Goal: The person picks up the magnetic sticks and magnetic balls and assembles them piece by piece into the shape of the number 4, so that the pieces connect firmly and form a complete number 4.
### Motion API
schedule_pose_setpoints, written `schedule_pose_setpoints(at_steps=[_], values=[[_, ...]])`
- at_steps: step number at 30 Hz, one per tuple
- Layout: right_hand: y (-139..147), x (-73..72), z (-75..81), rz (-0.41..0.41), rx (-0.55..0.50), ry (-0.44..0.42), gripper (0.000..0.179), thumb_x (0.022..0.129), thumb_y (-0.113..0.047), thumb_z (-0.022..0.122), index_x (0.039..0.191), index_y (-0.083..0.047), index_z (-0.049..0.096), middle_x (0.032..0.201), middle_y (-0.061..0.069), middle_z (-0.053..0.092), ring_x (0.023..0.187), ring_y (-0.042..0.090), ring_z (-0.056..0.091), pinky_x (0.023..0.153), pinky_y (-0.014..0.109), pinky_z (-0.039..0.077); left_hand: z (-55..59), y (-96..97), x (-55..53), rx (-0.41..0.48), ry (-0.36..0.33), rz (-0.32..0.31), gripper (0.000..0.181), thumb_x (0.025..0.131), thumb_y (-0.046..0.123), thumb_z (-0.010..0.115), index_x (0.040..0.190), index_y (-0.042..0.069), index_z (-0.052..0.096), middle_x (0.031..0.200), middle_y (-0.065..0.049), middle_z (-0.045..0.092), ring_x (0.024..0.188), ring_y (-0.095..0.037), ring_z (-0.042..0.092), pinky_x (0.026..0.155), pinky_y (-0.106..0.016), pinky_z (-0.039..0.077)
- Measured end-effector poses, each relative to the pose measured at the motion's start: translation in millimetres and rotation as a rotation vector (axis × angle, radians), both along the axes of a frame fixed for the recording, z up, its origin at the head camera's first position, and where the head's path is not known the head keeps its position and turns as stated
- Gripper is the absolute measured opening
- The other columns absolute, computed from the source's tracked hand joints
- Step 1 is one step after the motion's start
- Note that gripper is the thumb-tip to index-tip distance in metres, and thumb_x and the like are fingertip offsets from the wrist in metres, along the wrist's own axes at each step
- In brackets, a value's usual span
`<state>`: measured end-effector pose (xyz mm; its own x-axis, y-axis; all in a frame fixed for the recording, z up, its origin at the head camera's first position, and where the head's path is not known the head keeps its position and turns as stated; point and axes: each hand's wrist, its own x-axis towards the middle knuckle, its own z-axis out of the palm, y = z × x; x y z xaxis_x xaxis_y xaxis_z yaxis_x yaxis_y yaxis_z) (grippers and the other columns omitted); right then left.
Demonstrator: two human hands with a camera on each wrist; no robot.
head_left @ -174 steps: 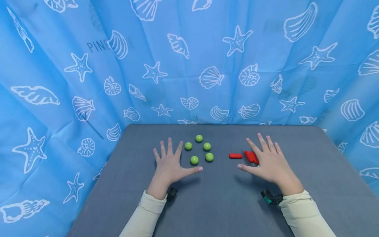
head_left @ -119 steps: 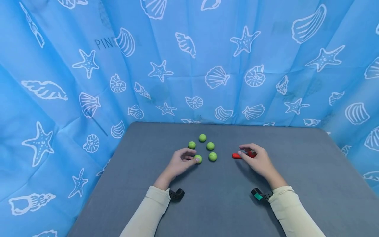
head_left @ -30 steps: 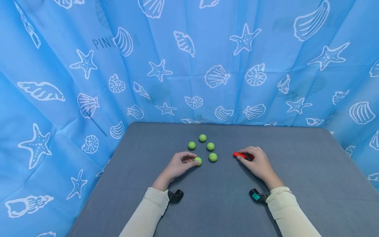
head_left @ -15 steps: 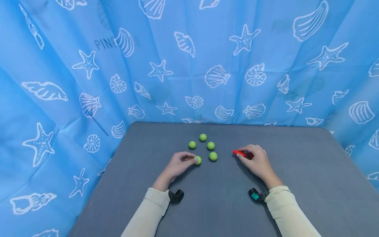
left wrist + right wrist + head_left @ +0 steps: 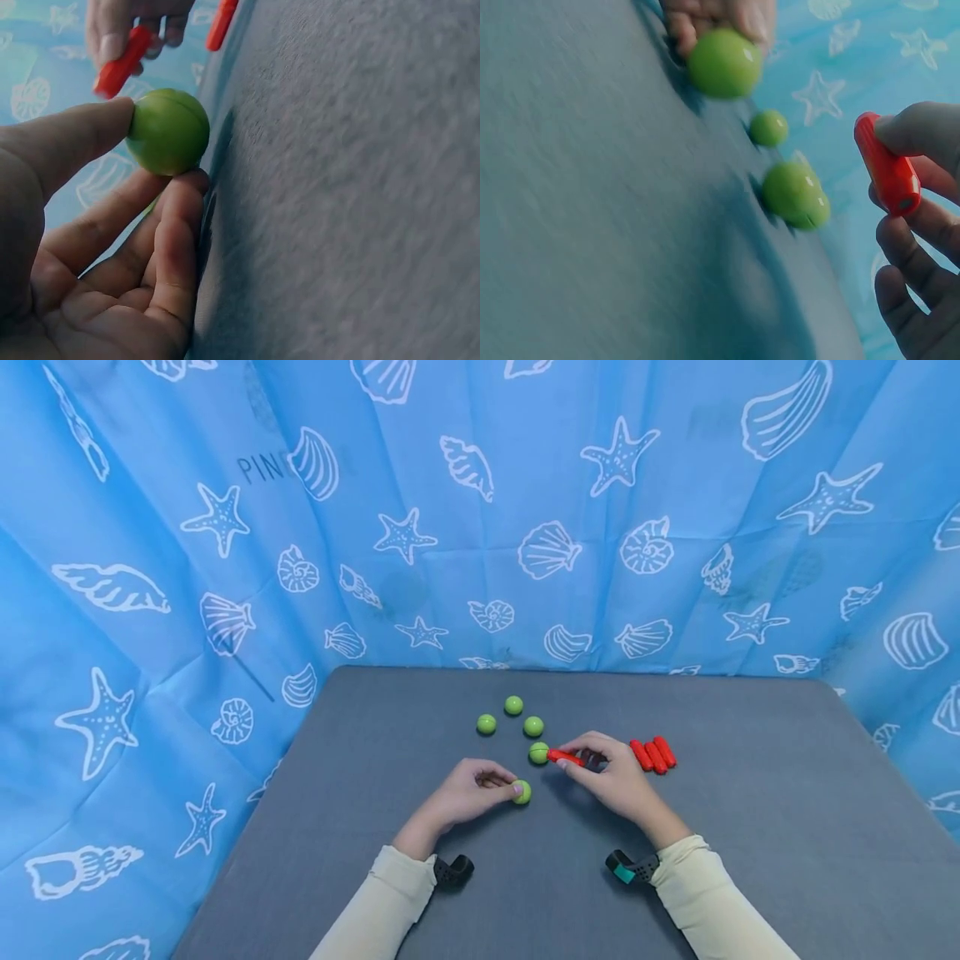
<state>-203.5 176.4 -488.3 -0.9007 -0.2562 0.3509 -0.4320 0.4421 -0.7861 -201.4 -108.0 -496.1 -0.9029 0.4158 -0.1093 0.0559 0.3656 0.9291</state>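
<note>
My left hand (image 5: pixel 467 797) pinches a small green ball (image 5: pixel 169 133) between thumb and fingertips, low over the grey table. In the left wrist view a thin seam line crosses the ball. Farther right, my right hand (image 5: pixel 621 781) holds a short red stick (image 5: pixel 887 166) between thumb and fingers; the end facing the right wrist camera shows a small dark hole. In the head view the stick's tip overlaps another green ball (image 5: pixel 538 753) lying on the table. Behind that ball are three more, among them a left one (image 5: pixel 486 724) and a far one (image 5: pixel 513 705).
Three red sticks (image 5: pixel 652 755) lie side by side to the right of my right hand. The grey tabletop (image 5: pixel 787 793) ends at a blue shell-patterned curtain (image 5: pixel 480 510) behind and at the sides. Black bands (image 5: pixel 454 870) sit on both wrists.
Both hands were spread open at first, then took hold of a ball and a red stick. Since half a second ago, the right hand has moved left with the stick, the left nearer and rightward.
</note>
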Motion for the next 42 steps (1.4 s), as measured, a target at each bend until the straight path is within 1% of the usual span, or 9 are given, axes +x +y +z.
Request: schedule_pose_setpoints(at_steps=[2, 6, 11, 14, 18, 24, 27, 32, 42], values=[[-5.9, 2.5, -1.2, 0.043, -0.012, 0.003, 0.015, 0.098, -0.021, 0.080, 0.113, -0.021, 0.079, 0.105, -0.004, 0.075, 0.087, 0.013, 0.062, 0.078, 0.029, 0.055, 0.3, 2.0, 1.5, -0.017, 0.010, -0.004, 0.021, 0.096, 0.039, 0.080, 0.110, 0.022, 0.082, 0.102, 0.005, 0.078, 0.091, -0.014, 0.070, 0.083, -0.032, 0.057], [-12.5, 8.0, -5.2, 0.109, -0.048, -0.011, 0.016, 0.097, -0.018, 0.080, 0.113, -0.020, 0.078, 0.104, -0.004, 0.075, 0.086, 0.014, 0.063, 0.076, 0.028, 0.055, 0.9, 4.8, 2.3, -0.012, 0.010, -0.001, 0.023, 0.096, 0.038, 0.080, 0.109, 0.019, 0.081, 0.102, 0.003, 0.077, 0.091, -0.014, 0.070, 0.083, -0.032, 0.057], [-12.9, 12.5, -14.3, 0.169, -0.101, -0.077, 0.016, 0.098, -0.012, 0.078, 0.113, -0.016, 0.078, 0.097, 0.002, 0.073, 0.075, 0.016, 0.061, 0.066, 0.026, 0.053, 1.8, 7.2, 2.0, 0.018, -0.025, -0.019, 0.025, 0.096, 0.037, 0.081, 0.110, 0.017, 0.080, 0.104, 0.000, 0.078, 0.092, -0.014, 0.071, 0.085, -0.031, 0.057], [-12.9, 13.3, -19.2, 0.196, -0.112, -0.109, 0.015, 0.098, -0.011, 0.078, 0.113, -0.014, 0.078, 0.093, 0.004, 0.071, 0.070, 0.016, 0.060, 0.061, 0.026, 0.051, 1.5, 7.7, 1.8, 0.036, -0.035, -0.024, 0.024, 0.096, 0.035, 0.081, 0.110, 0.015, 0.080, 0.103, -0.002, 0.078, 0.092, -0.015, 0.071, 0.084, -0.032, 0.057], [-14.5, 12.8, -21.4, 0.206, -0.128, -0.139, 0.014, 0.098, -0.012, 0.078, 0.112, -0.013, 0.078, 0.091, 0.005, 0.071, 0.067, 0.014, 0.059, 0.058, 0.026, 0.051, 0.9, 7.1, 1.7, 0.041, -0.035, -0.015, 0.024, 0.096, 0.034, 0.081, 0.109, 0.014, 0.080, 0.101, -0.002, 0.078, 0.090, -0.014, 0.071, 0.083, -0.031, 0.056], [-17.6, 9.2, -20.1, 0.202, -0.139, -0.166, 0.014, 0.096, -0.010, 0.079, 0.109, -0.014, 0.078, 0.091, 0.004, 0.071, 0.064, 0.010, 0.057, 0.056, 0.026, 0.051, 0.7, 5.4, -0.9, 0.032, -0.014, -0.011, 0.025, 0.096, 0.034, 0.081, 0.108, 0.012, 0.080, 0.100, -0.003, 0.078, 0.088, -0.014, 0.071, 0.082, -0.030, 0.057], [-18.1, 6.2, -21.0, 0.217, -0.135, -0.154, 0.013, 0.096, -0.010, 0.079, 0.108, -0.014, 0.078, 0.090, 0.004, 0.070, 0.064, 0.011, 0.057, 0.056, 0.026, 0.050, 0.9, 4.0, -2.4, 0.032, -0.005, -0.014, 0.024, 0.096, 0.032, 0.081, 0.109, 0.012, 0.080, 0.100, -0.003, 0.078, 0.087, -0.013, 0.071, 0.082, -0.030, 0.057], [-17.2, 2.9, -25.6, 0.236, -0.126, -0.131, 0.012, 0.096, -0.009, 0.079, 0.106, -0.015, 0.078, 0.087, 0.003, 0.069, 0.064, 0.013, 0.055, 0.057, 0.026, 0.048, -0.4, 2.6, -3.2, 0.023, -0.001, -0.016, 0.023, 0.096, 0.034, 0.082, 0.108, 0.015, 0.080, 0.099, -0.001, 0.078, 0.087, -0.012, 0.071, 0.081, -0.029, 0.057], [-18.4, 3.6, -30.3, 0.269, -0.117, -0.134, 0.010, 0.097, -0.008, 0.077, 0.107, -0.011, 0.078, 0.090, 0.002, 0.070, 0.070, 0.009, 0.055, 0.062, 0.025, 0.049, -3.1, 1.2, -2.9, 0.027, -0.011, -0.012, 0.022, 0.095, 0.032, 0.082, 0.107, 0.013, 0.080, 0.099, -0.003, 0.077, 0.087, -0.013, 0.070, 0.081, -0.029, 0.056]])
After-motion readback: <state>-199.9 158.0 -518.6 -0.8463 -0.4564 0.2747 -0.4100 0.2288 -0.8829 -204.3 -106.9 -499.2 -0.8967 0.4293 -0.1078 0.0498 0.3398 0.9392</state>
